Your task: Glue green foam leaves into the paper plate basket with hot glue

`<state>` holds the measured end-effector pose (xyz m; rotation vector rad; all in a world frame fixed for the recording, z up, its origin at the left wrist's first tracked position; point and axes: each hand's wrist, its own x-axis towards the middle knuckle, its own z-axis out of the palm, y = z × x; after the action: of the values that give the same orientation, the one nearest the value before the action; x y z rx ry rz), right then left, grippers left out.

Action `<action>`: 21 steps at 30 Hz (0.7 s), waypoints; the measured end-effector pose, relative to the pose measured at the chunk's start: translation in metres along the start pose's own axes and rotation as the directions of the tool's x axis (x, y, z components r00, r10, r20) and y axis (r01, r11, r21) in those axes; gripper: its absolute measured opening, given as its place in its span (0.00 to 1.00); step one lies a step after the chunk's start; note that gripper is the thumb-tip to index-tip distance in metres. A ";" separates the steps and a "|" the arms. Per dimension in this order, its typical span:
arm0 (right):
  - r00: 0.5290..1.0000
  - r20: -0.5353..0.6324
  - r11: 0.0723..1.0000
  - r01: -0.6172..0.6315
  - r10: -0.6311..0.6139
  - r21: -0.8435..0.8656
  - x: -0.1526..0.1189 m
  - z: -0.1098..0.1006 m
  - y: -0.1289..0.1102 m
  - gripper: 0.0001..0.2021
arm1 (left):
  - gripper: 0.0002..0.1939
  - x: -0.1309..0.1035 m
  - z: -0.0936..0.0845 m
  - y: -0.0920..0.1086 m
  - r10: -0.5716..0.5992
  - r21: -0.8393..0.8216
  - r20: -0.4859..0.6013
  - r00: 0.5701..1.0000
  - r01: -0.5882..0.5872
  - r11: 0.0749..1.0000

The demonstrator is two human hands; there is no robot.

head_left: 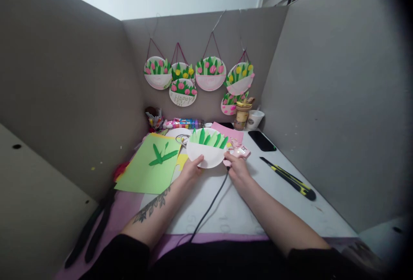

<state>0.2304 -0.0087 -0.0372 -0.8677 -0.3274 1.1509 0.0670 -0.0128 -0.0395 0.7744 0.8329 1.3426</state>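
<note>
Above the table I hold up a white paper plate (pixel 208 157) with light and dark green paper leaves (pixel 206 138) standing out of its pocket. The pocket's front is plain white. My left hand (pixel 192 169) grips the lower left rim, thumb on the front. My right hand (pixel 238 169) pinches the right rim. Close behind the right hand is a pink device (pixel 240 150), partly hidden. A black cord (pixel 211 204) runs from beside that hand toward me; its upper end is hidden.
Green paper sheets (pixel 138 172) with cut dark green leaves (pixel 159 156) lie left. A utility knife (pixel 290 179) and phone (pixel 262 141) lie right. Behind stand a paper cup (pixel 254 120) and layered drink cup (pixel 241 118). Several finished flower plates (pixel 211 83) hang on the grey partition (pixel 267 35).
</note>
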 end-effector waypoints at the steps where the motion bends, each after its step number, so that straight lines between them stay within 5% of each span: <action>1: 1.000 -0.006 1.000 0.000 0.000 0.003 -0.001 0.000 0.000 0.18 | 0.37 0.000 0.001 -0.004 -0.027 -0.074 0.052 0.998 0.031 0.997; 8: 0.999 0.043 1.000 0.014 -0.014 -0.013 -0.012 0.004 0.002 0.16 | 0.29 0.003 0.001 -0.005 0.064 -0.132 -0.094 0.994 -0.076 0.988; 16: 0.995 0.082 0.998 0.055 -0.053 -0.026 -0.014 0.006 0.000 0.18 | 0.31 0.008 -0.002 -0.010 0.183 -0.055 -0.091 0.979 -0.188 0.981; 21: 0.989 0.056 0.988 0.140 -0.137 -0.058 -0.013 0.007 -0.010 0.19 | 0.26 0.010 -0.010 0.010 0.183 -0.035 -0.109 0.977 -0.188 0.982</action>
<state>0.2277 -0.0186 -0.0231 -0.8561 -0.4612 1.0398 0.0540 -0.0016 -0.0368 0.7658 0.8252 1.5747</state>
